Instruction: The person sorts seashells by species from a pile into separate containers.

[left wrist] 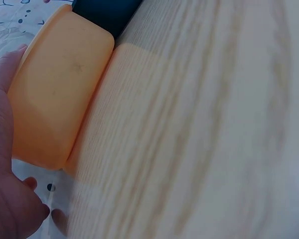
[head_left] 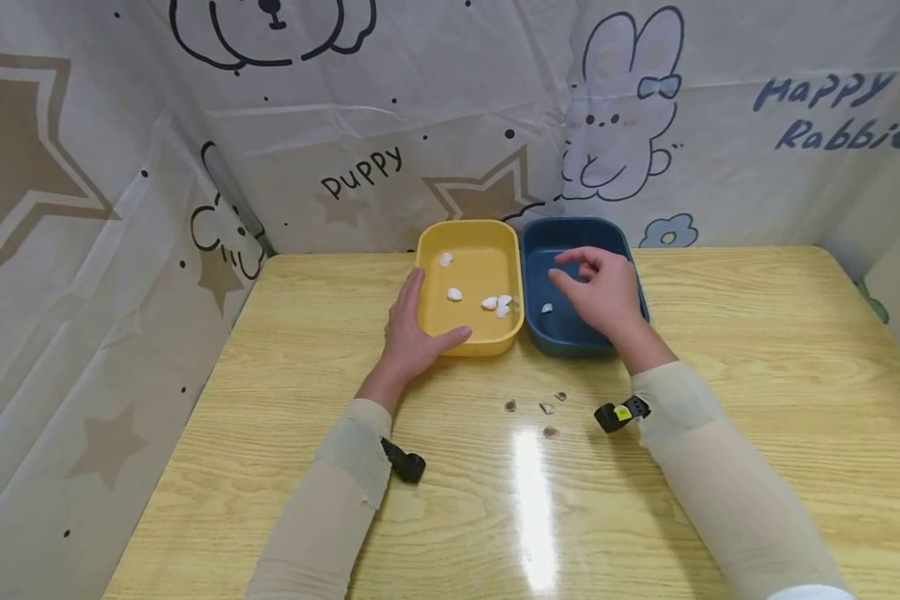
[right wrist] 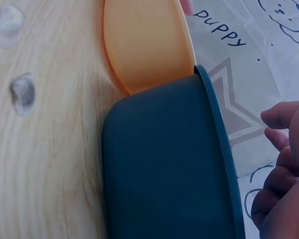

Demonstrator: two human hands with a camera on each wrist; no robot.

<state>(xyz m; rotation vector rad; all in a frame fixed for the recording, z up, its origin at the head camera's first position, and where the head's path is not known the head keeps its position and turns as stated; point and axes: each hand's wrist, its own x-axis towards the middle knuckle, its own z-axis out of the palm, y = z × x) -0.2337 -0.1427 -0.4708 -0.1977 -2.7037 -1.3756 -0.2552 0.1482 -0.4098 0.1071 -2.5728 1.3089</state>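
Note:
A yellow container (head_left: 470,242) holds several small white shells (head_left: 489,303). My left hand (head_left: 411,337) rests against its left side, fingers fairly straight along the wall and thumb over the front rim. Beside it, touching, stands a dark blue container (head_left: 570,343) with one small pale shell (head_left: 547,308) on its floor. My right hand (head_left: 606,290) hovers over the blue container; thumb and index finger are apart, the other fingers bent, and nothing shows between them. In the right wrist view that hand (right wrist: 284,174) is beyond the blue rim.
Several small brownish shells (head_left: 547,408) lie on the wooden table (head_left: 435,517) in front of the containers. A printed cloth (head_left: 487,133) hangs right behind both containers and along the left side. Each wrist wears a small black camera (head_left: 405,462).

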